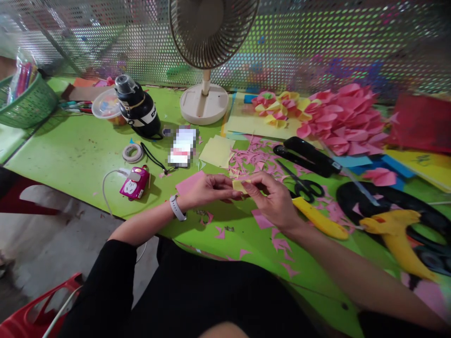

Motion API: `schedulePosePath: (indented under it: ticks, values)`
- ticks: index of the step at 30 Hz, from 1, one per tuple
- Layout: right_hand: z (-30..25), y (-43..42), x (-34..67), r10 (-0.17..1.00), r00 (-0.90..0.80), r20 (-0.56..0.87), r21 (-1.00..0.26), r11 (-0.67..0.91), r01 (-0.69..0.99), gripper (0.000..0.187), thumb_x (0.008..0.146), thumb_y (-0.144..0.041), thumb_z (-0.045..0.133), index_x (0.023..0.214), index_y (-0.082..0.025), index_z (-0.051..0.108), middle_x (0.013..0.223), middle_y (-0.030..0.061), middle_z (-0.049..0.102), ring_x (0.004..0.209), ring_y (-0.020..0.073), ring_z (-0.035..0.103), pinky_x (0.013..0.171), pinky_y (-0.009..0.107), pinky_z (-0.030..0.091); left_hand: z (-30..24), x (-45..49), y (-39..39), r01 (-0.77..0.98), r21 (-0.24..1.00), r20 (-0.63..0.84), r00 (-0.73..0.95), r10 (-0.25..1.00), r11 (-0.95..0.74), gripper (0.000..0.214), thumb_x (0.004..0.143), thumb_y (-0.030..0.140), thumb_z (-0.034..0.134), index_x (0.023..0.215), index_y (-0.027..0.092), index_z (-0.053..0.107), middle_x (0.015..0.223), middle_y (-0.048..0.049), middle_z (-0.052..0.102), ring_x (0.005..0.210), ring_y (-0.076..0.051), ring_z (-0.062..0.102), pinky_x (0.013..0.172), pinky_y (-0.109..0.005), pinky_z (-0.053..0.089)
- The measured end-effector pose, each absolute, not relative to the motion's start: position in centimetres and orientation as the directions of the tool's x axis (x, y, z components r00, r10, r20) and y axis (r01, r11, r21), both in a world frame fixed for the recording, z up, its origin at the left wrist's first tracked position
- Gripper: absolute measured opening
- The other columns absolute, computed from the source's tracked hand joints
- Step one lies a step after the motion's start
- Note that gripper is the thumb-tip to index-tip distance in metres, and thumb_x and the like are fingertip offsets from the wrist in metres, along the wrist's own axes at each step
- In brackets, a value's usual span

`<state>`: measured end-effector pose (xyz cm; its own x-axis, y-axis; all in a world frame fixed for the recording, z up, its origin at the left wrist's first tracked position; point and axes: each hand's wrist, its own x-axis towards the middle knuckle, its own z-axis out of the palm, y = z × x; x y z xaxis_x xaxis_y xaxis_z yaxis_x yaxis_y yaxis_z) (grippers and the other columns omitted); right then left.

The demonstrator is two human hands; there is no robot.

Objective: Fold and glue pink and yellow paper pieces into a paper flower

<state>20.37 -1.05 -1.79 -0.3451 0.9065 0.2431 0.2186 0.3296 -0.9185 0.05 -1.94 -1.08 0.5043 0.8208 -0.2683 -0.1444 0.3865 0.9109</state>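
Observation:
Between my two hands is a small folded piece of yellow paper (pixel 238 186). My left hand (pixel 216 188), with a pale watch band on the wrist, pinches its left side. The fingers of my right hand (pixel 269 195) are closed on its right side. Under my left wrist lies a pink paper square (pixel 190 182). Pink paper scraps (pixel 252 157) are strewn beyond my hands. Black-handled scissors (pixel 306 188) and a yellow-handled cutter (pixel 320 219) lie to the right of my right hand. A stack of yellow paper squares (pixel 217 151) sits just past my left hand.
A fan (pixel 204 105) stands at the back, with a black bottle (pixel 141 110) left of it. A phone (pixel 182 146), a tape roll (pixel 133 153) and a pink power socket (pixel 134 184) lie left. Right are a black stapler (pixel 310 152), pink paper flowers (pixel 352 119) and a yellow glue gun (pixel 392 230).

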Motion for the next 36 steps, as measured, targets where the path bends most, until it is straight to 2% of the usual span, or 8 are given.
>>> schedulePosePath:
  ticks: [3, 7, 18, 24, 29, 36]
  values:
    - [-1.9, -0.8, 20.5, 0.933, -0.338, 0.125, -0.976, 0.177, 0.128, 0.032, 0.084, -0.055, 0.071, 0.080, -0.024, 0.063, 0.075, 0.0005, 0.063, 0.065, 0.0156, 0.059, 0.057, 0.029, 0.053, -1.0, -0.2, -2.0, -0.170, 0.887, -0.287, 0.526, 0.800, 0.430, 0.047, 0.073, 0.043, 0.083, 0.104, 0.009, 0.070, 0.105, -0.0155, 0.075, 0.093, -0.022, 0.075, 0.078, -0.032, 0.061]
    - [-1.8, -0.6, 20.5, 0.940, -0.337, 0.054, -0.993, 0.087, 0.083, 0.036, 0.082, -0.057, 0.073, 0.077, -0.023, 0.063, 0.071, -0.0001, 0.062, 0.061, 0.0142, 0.059, 0.053, 0.026, 0.053, -1.2, -0.3, -2.0, -0.204, 0.873, -0.293, 0.508, 0.810, 0.444, 0.044, 0.077, 0.045, 0.080, 0.098, 0.008, 0.071, 0.102, -0.0177, 0.076, 0.085, -0.022, 0.076, 0.075, -0.033, 0.061]
    - [-1.7, -0.5, 20.3, 0.951, -0.304, 0.048, -0.988, 0.089, 0.123, 0.038, 0.082, -0.058, 0.072, 0.075, -0.022, 0.061, 0.066, -0.0010, 0.061, 0.057, 0.0135, 0.059, 0.051, 0.026, 0.050, -1.3, -0.1, -2.1, -0.137, 0.903, -0.290, 0.505, 0.813, 0.407, 0.044, 0.077, 0.047, 0.080, 0.093, 0.006, 0.072, 0.097, -0.0184, 0.077, 0.084, -0.021, 0.076, 0.075, -0.030, 0.062]
    - [-1.6, -0.5, 20.3, 0.948, -0.316, 0.041, -0.990, 0.081, 0.114, 0.038, 0.083, -0.058, 0.071, 0.075, -0.023, 0.061, 0.067, -0.0008, 0.061, 0.058, 0.0140, 0.058, 0.052, 0.027, 0.049, -1.9, -0.3, -2.1, -0.154, 0.911, -0.264, 0.498, 0.826, 0.384, 0.047, 0.081, 0.048, 0.076, 0.103, 0.007, 0.073, 0.101, -0.0199, 0.077, 0.090, -0.024, 0.076, 0.078, -0.033, 0.062]
    - [-1.7, -0.4, 20.4, 0.945, -0.324, 0.050, -0.989, 0.092, 0.116, 0.039, 0.084, -0.060, 0.069, 0.076, -0.023, 0.060, 0.067, -0.0011, 0.059, 0.059, 0.0143, 0.056, 0.052, 0.028, 0.048, -2.0, -0.3, -2.0, -0.143, 0.919, -0.250, 0.510, 0.823, 0.368, 0.045, 0.082, 0.047, 0.075, 0.103, 0.007, 0.073, 0.100, -0.0191, 0.077, 0.090, -0.023, 0.076, 0.079, -0.033, 0.063]
    - [-2.5, -0.7, 20.4, 0.931, -0.348, 0.105, -0.976, 0.164, 0.144, 0.029, 0.090, -0.047, 0.067, 0.077, -0.023, 0.060, 0.069, -0.0020, 0.056, 0.059, 0.0126, 0.051, 0.053, 0.027, 0.042, -1.8, -0.3, -1.9, -0.048, 0.914, -0.297, 0.595, 0.747, 0.402, 0.047, 0.080, 0.051, 0.076, 0.099, 0.007, 0.074, 0.095, -0.0169, 0.078, 0.083, -0.018, 0.076, 0.077, -0.026, 0.062]
